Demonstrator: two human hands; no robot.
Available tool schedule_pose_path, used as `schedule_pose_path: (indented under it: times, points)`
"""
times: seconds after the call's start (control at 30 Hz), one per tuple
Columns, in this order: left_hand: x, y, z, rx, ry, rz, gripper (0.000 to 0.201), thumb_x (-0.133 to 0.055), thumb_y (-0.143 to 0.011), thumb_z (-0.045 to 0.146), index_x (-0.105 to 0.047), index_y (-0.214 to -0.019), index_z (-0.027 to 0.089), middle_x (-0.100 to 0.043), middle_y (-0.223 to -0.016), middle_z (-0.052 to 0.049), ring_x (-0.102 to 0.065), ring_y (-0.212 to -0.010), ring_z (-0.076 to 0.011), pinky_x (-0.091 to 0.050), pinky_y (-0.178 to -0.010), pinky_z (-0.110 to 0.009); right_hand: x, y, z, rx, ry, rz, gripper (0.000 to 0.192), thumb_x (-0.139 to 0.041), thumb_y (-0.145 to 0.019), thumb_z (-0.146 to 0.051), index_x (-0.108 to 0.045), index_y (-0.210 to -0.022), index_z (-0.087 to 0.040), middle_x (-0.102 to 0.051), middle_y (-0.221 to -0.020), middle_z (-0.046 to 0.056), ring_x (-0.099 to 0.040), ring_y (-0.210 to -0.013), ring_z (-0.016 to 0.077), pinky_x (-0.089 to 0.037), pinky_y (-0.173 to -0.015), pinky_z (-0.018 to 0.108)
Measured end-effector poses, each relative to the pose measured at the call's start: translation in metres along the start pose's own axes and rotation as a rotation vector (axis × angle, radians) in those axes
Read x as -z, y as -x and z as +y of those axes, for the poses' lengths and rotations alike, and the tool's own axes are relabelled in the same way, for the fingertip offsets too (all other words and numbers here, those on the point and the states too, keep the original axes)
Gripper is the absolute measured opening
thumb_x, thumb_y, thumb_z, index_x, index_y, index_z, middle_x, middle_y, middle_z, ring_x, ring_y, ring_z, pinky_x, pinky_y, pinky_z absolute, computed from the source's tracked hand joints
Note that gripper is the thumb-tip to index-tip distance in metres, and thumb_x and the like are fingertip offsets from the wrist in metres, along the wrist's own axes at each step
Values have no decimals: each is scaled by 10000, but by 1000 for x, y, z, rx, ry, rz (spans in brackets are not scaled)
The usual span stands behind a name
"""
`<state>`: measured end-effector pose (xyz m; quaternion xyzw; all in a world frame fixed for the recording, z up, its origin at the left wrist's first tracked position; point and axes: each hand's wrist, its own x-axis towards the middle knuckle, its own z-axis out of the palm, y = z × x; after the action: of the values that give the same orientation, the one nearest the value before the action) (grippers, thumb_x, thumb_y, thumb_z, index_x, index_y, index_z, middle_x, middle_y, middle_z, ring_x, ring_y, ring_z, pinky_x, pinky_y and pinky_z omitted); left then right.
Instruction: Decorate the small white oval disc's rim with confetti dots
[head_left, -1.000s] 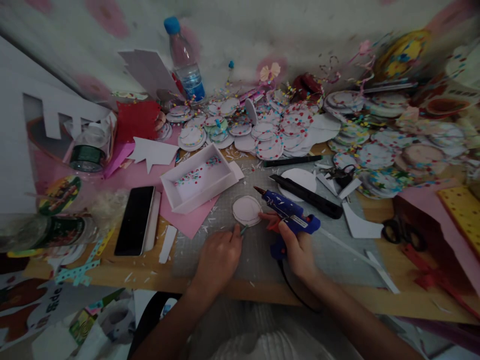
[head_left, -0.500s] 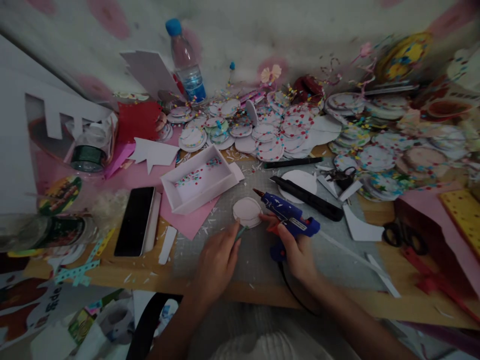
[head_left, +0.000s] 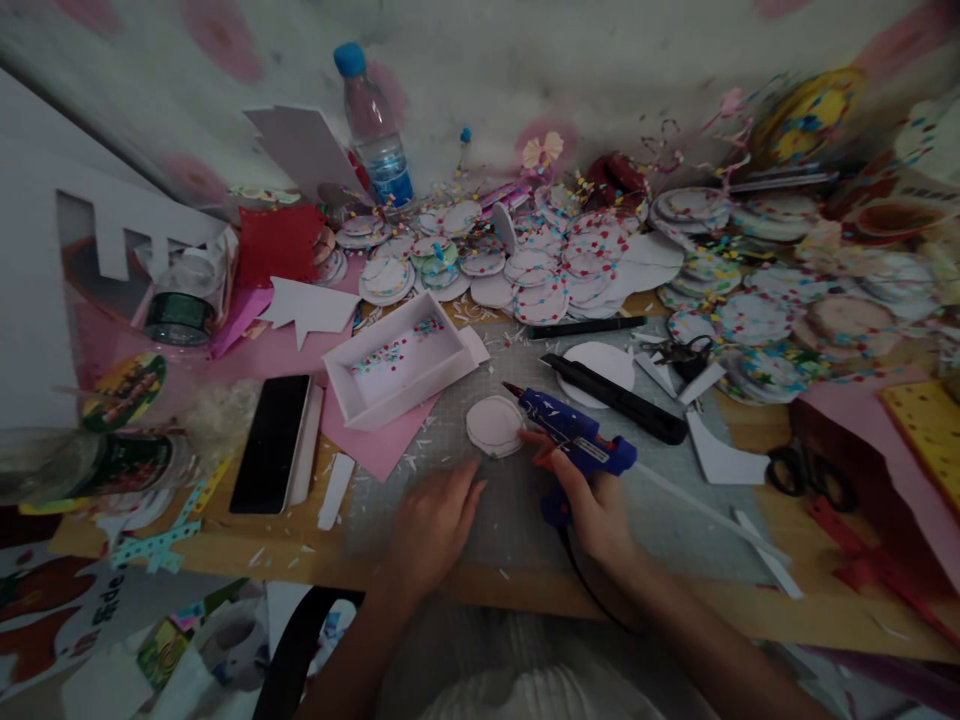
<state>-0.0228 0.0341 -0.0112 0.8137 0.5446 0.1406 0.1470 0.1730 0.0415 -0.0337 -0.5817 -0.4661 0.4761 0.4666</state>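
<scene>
My right hand [head_left: 596, 505] is wrapped round a blue hot glue gun [head_left: 574, 432], its nozzle pointing up and left, just past the right side of a small round white card piece [head_left: 495, 426]. A translucent glue stick [head_left: 709, 507] trails out of the gun's back. The card piece lies flat on the grey cutting mat [head_left: 510, 530], with a tiny green bit at its near edge. Just below it rests my left hand [head_left: 435, 520], fingers loosely stretched and apparently holding nothing.
A white box [head_left: 401, 362] with coloured beads stands beyond my left hand, a phone [head_left: 270, 443] left of it. A black utility knife [head_left: 615, 398] lies across a white disc behind the gun. Scissors [head_left: 810, 478] lie right. Decorated discs [head_left: 540, 270] pile up along the wall by a bottle [head_left: 377, 140].
My left hand has let go of the small green piece and drawn back slightly from the round card. The glue gun has barely moved.
</scene>
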Motion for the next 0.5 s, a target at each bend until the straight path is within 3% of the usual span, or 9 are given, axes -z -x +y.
schedule_pose_path:
  times: [0.3, 0.5]
  points:
    - [-5, 1, -1, -24, -22, 19, 259, -401, -984, 273, -585, -1128, 161, -738, -852, -75, -711, -720, -200, -563, -641, -307, 1, 0, 3, -4, 30, 0, 343, -499, -909, -452, -671, -1111, -235, -703, -1056, 70, -637, -948, 234, -504, -810, 372]
    - [-3, -3, 1, -15, -43, -13, 233, -414, -971, 243, -593, -1104, 174, -737, -842, -60, -705, -705, -193, -546, -609, -293, 1, -1, 4, 20, 9, 29, 335, -491, -911, -448, -683, -1080, -233, -707, -1057, 60, -632, -981, 241, -488, -843, 379]
